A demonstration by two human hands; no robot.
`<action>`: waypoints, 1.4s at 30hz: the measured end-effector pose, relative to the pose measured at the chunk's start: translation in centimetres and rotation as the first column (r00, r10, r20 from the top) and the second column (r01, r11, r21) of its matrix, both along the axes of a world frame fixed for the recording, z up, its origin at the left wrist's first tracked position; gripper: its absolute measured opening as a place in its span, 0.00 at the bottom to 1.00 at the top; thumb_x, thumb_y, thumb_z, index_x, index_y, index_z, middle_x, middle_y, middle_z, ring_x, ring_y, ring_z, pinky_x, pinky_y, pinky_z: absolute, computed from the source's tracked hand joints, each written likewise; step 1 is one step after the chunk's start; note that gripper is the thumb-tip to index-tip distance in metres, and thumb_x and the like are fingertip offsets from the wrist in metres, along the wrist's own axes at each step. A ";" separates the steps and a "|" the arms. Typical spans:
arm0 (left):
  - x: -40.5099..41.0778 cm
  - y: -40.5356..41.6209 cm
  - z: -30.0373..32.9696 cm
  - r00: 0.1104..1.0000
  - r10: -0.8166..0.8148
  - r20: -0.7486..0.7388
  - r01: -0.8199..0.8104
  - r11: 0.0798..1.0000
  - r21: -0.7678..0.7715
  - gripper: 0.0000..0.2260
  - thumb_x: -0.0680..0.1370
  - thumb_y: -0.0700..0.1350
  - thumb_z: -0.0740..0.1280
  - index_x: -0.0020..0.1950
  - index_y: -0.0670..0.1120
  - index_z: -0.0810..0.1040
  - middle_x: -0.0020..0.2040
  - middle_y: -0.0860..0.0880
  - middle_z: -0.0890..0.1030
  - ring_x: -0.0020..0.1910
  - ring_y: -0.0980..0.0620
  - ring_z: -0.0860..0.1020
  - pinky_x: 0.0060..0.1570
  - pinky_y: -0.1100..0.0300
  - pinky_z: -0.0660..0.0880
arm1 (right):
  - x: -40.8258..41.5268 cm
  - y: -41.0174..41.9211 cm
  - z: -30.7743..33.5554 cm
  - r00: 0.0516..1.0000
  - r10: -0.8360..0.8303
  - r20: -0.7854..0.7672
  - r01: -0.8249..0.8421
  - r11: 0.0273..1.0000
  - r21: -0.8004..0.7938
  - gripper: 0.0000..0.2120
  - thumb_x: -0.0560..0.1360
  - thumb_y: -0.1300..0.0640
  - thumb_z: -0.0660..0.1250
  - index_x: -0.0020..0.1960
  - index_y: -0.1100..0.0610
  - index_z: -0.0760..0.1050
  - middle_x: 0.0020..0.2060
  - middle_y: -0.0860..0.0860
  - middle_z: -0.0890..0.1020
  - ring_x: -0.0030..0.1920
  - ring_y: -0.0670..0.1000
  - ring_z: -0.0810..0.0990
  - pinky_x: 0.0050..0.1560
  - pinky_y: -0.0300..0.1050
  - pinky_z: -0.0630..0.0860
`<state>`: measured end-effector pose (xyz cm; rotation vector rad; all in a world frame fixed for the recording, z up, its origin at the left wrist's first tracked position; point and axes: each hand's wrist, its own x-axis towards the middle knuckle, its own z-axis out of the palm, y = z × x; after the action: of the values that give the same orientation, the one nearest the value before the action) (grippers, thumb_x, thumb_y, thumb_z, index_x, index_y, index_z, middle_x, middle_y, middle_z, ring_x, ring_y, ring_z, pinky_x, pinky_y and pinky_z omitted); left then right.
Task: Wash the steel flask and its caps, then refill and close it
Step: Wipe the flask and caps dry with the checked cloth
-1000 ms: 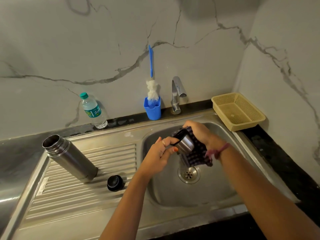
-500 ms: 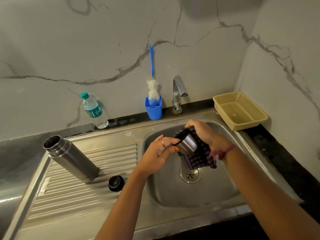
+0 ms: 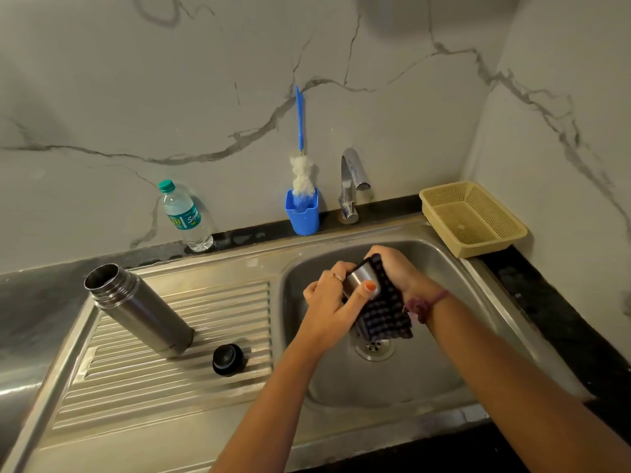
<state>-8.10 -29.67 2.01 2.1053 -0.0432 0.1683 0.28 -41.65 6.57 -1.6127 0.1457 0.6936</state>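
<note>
The clear plastic water bottle with a green cap carried a teal label, its lettering too blurred to read. The open cylindrical steel flask stood on the ribbed steel drainboard, mouth up, beside the round black inner cap. Over the sink basin, the left hand gripped the small steel cup cap, its dark mouth facing up and left, while the right hand clutched a dark checked cloth against it.

Over the sink, the left hand grips a steel cap while the right hand holds a dark cloth against it. The open flask stands on the drainboard, a black cap just beside it.
</note>
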 end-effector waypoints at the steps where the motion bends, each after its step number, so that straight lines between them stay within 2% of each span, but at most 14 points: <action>1: 0.3 -0.2 -0.1 0.999 0.029 0.022 -0.028 0.999 -0.017 0.13 0.75 0.69 0.54 0.51 0.64 0.70 0.47 0.56 0.78 0.54 0.53 0.75 0.66 0.52 0.65 | -0.4 0.2 0.2 1.000 -0.013 0.017 0.013 1.000 -0.023 0.16 0.77 0.59 0.54 0.31 0.54 0.63 0.27 0.50 0.68 0.30 0.49 0.67 0.35 0.44 0.66; 3: 0.8 0.0 -0.2 0.999 0.043 0.031 -0.041 0.998 -0.053 0.09 0.77 0.65 0.57 0.48 0.65 0.73 0.46 0.57 0.78 0.52 0.55 0.77 0.63 0.42 0.70 | -1.1 0.7 0.3 0.993 -0.023 0.119 0.037 0.992 -0.119 0.16 0.79 0.54 0.51 0.35 0.56 0.68 0.31 0.52 0.72 0.34 0.50 0.71 0.37 0.44 0.68; 8: 1.1 0.8 0.2 0.999 -0.022 -0.028 0.016 0.977 -0.214 0.05 0.80 0.45 0.68 0.52 0.46 0.82 0.47 0.47 0.83 0.49 0.48 0.82 0.57 0.43 0.77 | -3.1 1.4 -0.7 0.852 -0.056 0.520 0.185 0.962 -0.199 0.17 0.82 0.56 0.50 0.53 0.60 0.76 0.43 0.53 0.78 0.38 0.41 0.75 0.31 0.28 0.69; 10: 0.8 1.3 0.3 0.998 -0.066 -0.021 0.059 0.968 -0.245 0.05 0.79 0.43 0.68 0.52 0.45 0.83 0.49 0.47 0.84 0.51 0.48 0.82 0.59 0.44 0.76 | -2.4 0.9 -0.5 0.888 -0.046 0.458 0.143 0.974 -0.178 0.17 0.82 0.56 0.50 0.46 0.59 0.76 0.39 0.52 0.77 0.37 0.45 0.75 0.32 0.29 0.69; 14: 0.2 2.3 0.4 0.979 -0.197 0.045 0.198 0.893 -0.404 0.08 0.77 0.46 0.69 0.54 0.51 0.85 0.64 0.52 0.80 0.67 0.52 0.76 0.66 0.52 0.72 | -0.3 -1.2 1.2 0.996 0.074 0.056 -0.076 0.996 0.044 0.11 0.77 0.56 0.56 0.36 0.53 0.66 0.32 0.52 0.70 0.34 0.50 0.69 0.38 0.45 0.67; 16: 0.4 2.9 0.3 0.966 -0.229 0.116 0.256 0.905 -0.341 0.08 0.78 0.45 0.69 0.55 0.48 0.84 0.68 0.54 0.78 0.70 0.53 0.72 0.69 0.53 0.68 | -0.1 -1.5 2.0 0.992 0.110 0.062 -0.113 0.993 0.040 0.11 0.77 0.55 0.56 0.35 0.53 0.66 0.30 0.50 0.69 0.32 0.49 0.68 0.37 0.45 0.67; 19: 1.0 3.6 0.0 0.956 -0.246 0.159 0.270 0.951 -0.149 0.07 0.78 0.37 0.68 0.54 0.38 0.82 0.64 0.56 0.80 0.69 0.58 0.72 0.66 0.65 0.69 | -0.3 -1.1 2.8 0.952 0.182 0.246 -0.139 0.973 -0.181 0.15 0.80 0.55 0.52 0.35 0.54 0.65 0.31 0.50 0.70 0.35 0.50 0.69 0.37 0.44 0.65; 23: 1.7 3.9 -0.1 0.947 -0.241 0.211 0.227 0.970 0.086 0.09 0.78 0.42 0.68 0.55 0.38 0.82 0.63 0.47 0.81 0.65 0.56 0.76 0.67 0.61 0.71 | -0.1 -0.6 2.0 0.854 0.264 0.448 -0.053 0.901 -0.430 0.17 0.81 0.55 0.49 0.35 0.56 0.66 0.32 0.52 0.70 0.35 0.51 0.69 0.33 0.42 0.62; 25: 1.7 3.5 0.2 0.924 -0.253 0.286 0.236 0.967 0.091 0.11 0.78 0.44 0.67 0.54 0.38 0.82 0.59 0.47 0.83 0.57 0.53 0.81 0.60 0.57 0.76 | 0.1 -0.9 2.1 0.869 0.255 0.425 -0.077 0.917 -0.391 0.17 0.81 0.57 0.50 0.34 0.54 0.64 0.31 0.51 0.69 0.35 0.51 0.68 0.33 0.40 0.63; 28: 1.5 3.0 0.5 0.892 -0.291 0.345 0.282 0.956 0.079 0.09 0.79 0.41 0.66 0.52 0.38 0.83 0.56 0.48 0.84 0.50 0.51 0.83 0.53 0.51 0.79 | 0.7 -2.0 2.1 0.945 0.202 0.256 -0.188 0.979 -0.081 0.15 0.79 0.60 0.56 0.33 0.55 0.67 0.29 0.49 0.70 0.32 0.46 0.69 0.36 0.40 0.66; 32: 1.4 3.3 0.4 0.889 -0.334 0.312 0.322 0.942 0.091 0.10 0.79 0.42 0.65 0.52 0.38 0.83 0.53 0.47 0.84 0.53 0.52 0.82 0.54 0.52 0.79 | 2.1 -2.5 -0.1 0.926 0.323 0.196 -0.305 0.945 -0.114 0.18 0.78 0.69 0.60 0.34 0.53 0.72 0.28 0.41 0.79 0.31 0.36 0.75 0.38 0.29 0.69; 37: 1.0 2.7 -0.6 0.959 -0.153 0.237 0.173 0.983 -0.063 0.08 0.79 0.42 0.67 0.54 0.41 0.82 0.50 0.47 0.84 0.51 0.54 0.81 0.54 0.63 0.76 | 0.5 -1.4 1.0 0.982 0.051 0.181 -0.044 0.998 -0.040 0.15 0.80 0.57 0.54 0.36 0.55 0.68 0.31 0.51 0.72 0.32 0.47 0.71 0.34 0.38 0.70; 39: 0.7 1.3 -1.3 0.986 -0.023 0.167 0.047 0.989 -0.141 0.07 0.80 0.40 0.67 0.54 0.45 0.83 0.49 0.51 0.84 0.51 0.54 0.81 0.54 0.62 0.76 | -0.7 -0.5 1.3 0.948 0.010 0.318 0.048 0.984 -0.174 0.16 0.81 0.55 0.51 0.39 0.56 0.70 0.33 0.53 0.75 0.33 0.48 0.73 0.33 0.38 0.69; 42: -0.1 -1.3 -1.1 0.993 0.103 0.049 -0.075 0.909 -0.409 0.07 0.80 0.40 0.66 0.51 0.47 0.84 0.46 0.50 0.85 0.49 0.55 0.81 0.54 0.60 0.76 | -3.0 1.2 -0.5 0.645 -0.019 0.764 0.296 0.928 -0.227 0.17 0.81 0.56 0.50 0.50 0.59 0.77 0.42 0.52 0.80 0.41 0.45 0.76 0.39 0.26 0.69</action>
<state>-8.18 -30.95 0.92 1.6836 0.0443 0.2807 -2.73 -40.43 6.07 -2.0682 -0.2216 -0.2109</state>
